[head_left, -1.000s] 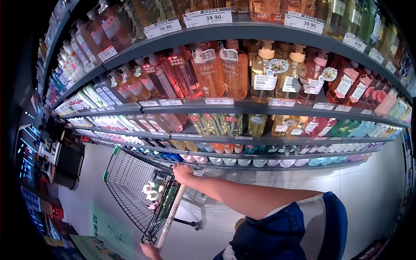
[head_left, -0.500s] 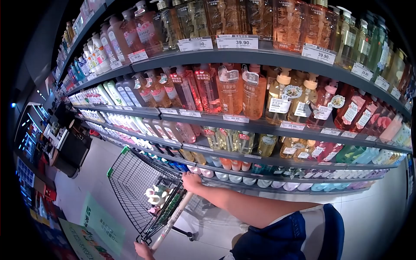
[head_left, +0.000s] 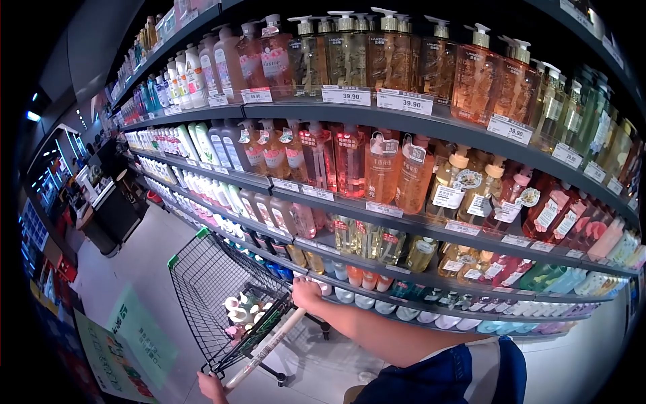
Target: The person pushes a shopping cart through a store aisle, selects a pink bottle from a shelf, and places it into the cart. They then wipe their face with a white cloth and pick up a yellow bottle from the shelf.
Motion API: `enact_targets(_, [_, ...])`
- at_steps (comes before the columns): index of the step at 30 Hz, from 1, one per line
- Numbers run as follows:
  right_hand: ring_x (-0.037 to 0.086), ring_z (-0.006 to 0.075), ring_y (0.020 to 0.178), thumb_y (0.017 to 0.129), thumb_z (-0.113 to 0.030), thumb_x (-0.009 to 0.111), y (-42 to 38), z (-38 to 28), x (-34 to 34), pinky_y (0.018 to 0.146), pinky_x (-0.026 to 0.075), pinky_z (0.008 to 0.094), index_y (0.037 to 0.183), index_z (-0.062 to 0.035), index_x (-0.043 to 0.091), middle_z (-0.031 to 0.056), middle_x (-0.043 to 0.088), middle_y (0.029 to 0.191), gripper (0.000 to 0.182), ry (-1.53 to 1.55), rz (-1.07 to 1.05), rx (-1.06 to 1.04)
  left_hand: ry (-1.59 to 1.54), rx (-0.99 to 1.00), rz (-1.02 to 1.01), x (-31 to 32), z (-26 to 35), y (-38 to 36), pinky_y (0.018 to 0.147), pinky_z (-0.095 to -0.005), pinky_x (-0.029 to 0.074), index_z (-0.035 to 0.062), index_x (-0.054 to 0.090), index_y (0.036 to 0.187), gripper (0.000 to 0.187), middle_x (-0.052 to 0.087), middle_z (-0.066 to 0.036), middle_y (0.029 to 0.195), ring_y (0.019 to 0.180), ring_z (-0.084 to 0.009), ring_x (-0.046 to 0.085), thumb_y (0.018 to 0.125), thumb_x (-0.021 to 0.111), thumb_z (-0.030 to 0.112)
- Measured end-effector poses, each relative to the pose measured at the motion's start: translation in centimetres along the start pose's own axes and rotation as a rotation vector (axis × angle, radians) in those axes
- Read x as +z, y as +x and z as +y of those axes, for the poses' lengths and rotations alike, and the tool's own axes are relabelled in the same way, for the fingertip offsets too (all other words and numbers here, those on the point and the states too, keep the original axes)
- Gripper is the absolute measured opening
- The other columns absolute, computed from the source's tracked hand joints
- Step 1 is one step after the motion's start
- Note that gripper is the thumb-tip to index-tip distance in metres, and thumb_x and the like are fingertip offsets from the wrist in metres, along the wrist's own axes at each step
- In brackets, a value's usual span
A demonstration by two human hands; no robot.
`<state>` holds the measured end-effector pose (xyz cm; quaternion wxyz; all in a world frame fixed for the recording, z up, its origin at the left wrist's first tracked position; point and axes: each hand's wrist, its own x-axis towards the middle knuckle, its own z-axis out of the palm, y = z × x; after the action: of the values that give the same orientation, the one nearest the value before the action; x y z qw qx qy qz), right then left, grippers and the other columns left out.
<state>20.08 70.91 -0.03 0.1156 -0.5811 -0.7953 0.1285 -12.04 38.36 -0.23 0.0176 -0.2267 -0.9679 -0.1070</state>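
Observation:
My right hand [head_left: 307,294] is wrapped round the far end of the handle bar [head_left: 266,348] of a wire shopping cart [head_left: 202,289] with green corners. At the bottom of the view my left hand [head_left: 211,386] is closed at the near end of the cart, by the handle; its fingers are partly cut off from clear sight. Several white-capped bottles [head_left: 237,314] and a pink item [head_left: 234,332] lie in the cart basket.
Long shelves [head_left: 269,111] of pump bottles with price tags curve along the right side. A dark counter [head_left: 111,219] stands at the left back. A green sign board [head_left: 145,337] is at the lower left. Pale tiled floor [head_left: 151,249] runs beside the cart.
The view has tilted up, so the shelves sit lower and the top shelf's pumps show. Both hands remain at the cart, slightly shifted in view. More of the basket's bottles are visible.

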Motion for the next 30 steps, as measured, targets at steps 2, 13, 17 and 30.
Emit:
enact_targets(2, [0.063,0.0259,0.089,0.075,-0.020,0.057,0.2,-0.1,0.5,0.070,0.051,0.0381,0.100,-0.0024,0.056,0.0151,0.063,0.099,0.031,-0.020,0.013,-0.010,0.000,0.010,0.003,0.4,-0.4,0.3,0.071,-0.0456,0.049,0.0012,0.051,0.103,0.034,0.064,-0.017,0.090,0.084,-0.0361,0.062,0.077,0.062,0.020])
enact_targets(13, [0.064,0.0284,0.088,0.078,-0.025,0.058,-1.0,-1.3,0.7,0.072,0.052,0.0399,0.108,-0.0027,0.049,0.0154,0.063,0.098,0.038,-0.077,-0.052,0.019,-0.021,-0.015,-0.081,-0.5,-1.1,2.1,0.072,-0.0436,0.050,0.0033,0.049,0.101,0.036,0.064,-0.015,0.091,0.083,-0.0339,0.063,0.074,0.063,0.021])
enact_targets(17, [0.063,0.0292,0.093,0.078,-0.028,0.060,-2.7,-3.1,-0.1,0.076,0.050,0.0404,0.108,-0.0058,0.049,0.0145,0.063,0.101,0.038,-0.048,-0.101,0.105,-0.064,0.011,-0.141,-1.9,-1.8,3.3,0.074,-0.0431,0.050,0.0027,0.049,0.105,0.038,0.064,-0.015,0.093,0.086,-0.0335,0.063,0.074,0.062,0.020])
enact_targets(30, [0.062,0.0276,0.095,0.072,-0.035,0.068,-8.5,-9.9,1.3,0.074,0.050,0.0400,0.115,-0.0082,0.049,0.0127,0.063,0.103,0.054,-0.153,-0.108,0.309,-0.121,0.084,-0.158,-2.4,-7.7,9.2,0.073,-0.0418,0.050,0.0045,0.052,0.097,0.030,0.063,-0.014,0.093,0.086,-0.0321,0.063,0.075,0.066,0.019])
